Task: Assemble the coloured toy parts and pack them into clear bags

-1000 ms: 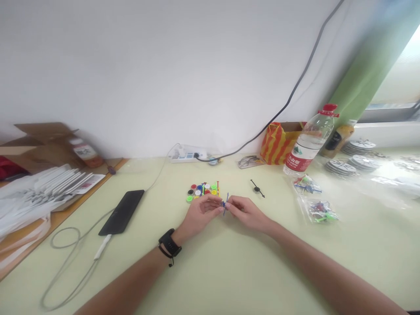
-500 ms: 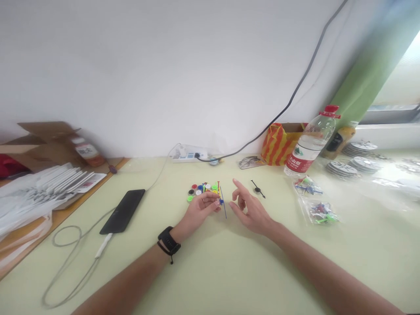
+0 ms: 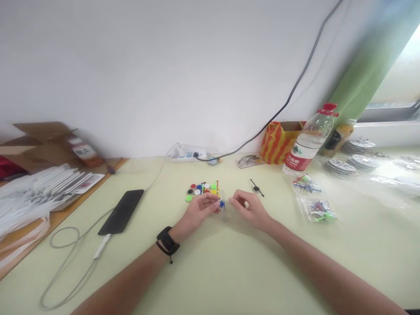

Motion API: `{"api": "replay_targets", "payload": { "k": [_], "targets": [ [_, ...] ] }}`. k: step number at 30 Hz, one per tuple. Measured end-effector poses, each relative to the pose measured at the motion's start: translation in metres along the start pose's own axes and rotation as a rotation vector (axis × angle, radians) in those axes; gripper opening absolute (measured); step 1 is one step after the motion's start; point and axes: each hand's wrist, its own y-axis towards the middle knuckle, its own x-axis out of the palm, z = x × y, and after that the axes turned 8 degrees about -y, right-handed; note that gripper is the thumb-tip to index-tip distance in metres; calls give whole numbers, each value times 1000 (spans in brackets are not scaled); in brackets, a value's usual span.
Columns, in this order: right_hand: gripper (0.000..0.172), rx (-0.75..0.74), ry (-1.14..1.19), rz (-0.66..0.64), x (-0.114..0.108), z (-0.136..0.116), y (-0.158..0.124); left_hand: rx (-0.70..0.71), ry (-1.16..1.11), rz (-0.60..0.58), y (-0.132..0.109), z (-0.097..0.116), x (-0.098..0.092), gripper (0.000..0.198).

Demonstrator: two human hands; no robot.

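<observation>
Pale green tabletop (image 3: 210,271) bearing a black phone (image 3: 120,212) at left, multicolored parts (image 3: 206,187) at center, a black two-pointed piece (image 3: 256,189) to their right, clear packets (image 3: 320,211) and a water bottle (image 3: 305,146) at right, disc stacks (image 3: 340,167) far right.

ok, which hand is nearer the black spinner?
Right. The right hand is just on the camera side of the black spinner; the left hand is farther off to the spinner's left, holding the blue spinner.
</observation>
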Motion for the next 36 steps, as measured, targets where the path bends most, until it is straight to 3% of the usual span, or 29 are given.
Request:
{"api": "replay_targets", "payload": {
  "k": [4,10,14,21,29,32,36],
  "targets": [
    [40,-41,-74,-105,8,0,-5,12,-7,-7,0,1,1,28],
    [44,-80,-217,58,3,-1,-4,37,-36,92,3,-3,-2,35],
    [46,-57,-268,85,1,0,-2,37,-40,158,5,-6,-5,33],
    [36,-91,-299,21,6,4,-4,47,-23,84,4,-10,-5,39],
    [43,11,-350,146,3,3,-2,182,446,71,-2,-2,2,23],
    [42,19,-355,101,4,5,-2,204,487,71,-2,1,3,20],
    [31,-7,-359,-56,10,7,-3,193,497,77,-2,1,2,21]
  ]
}}
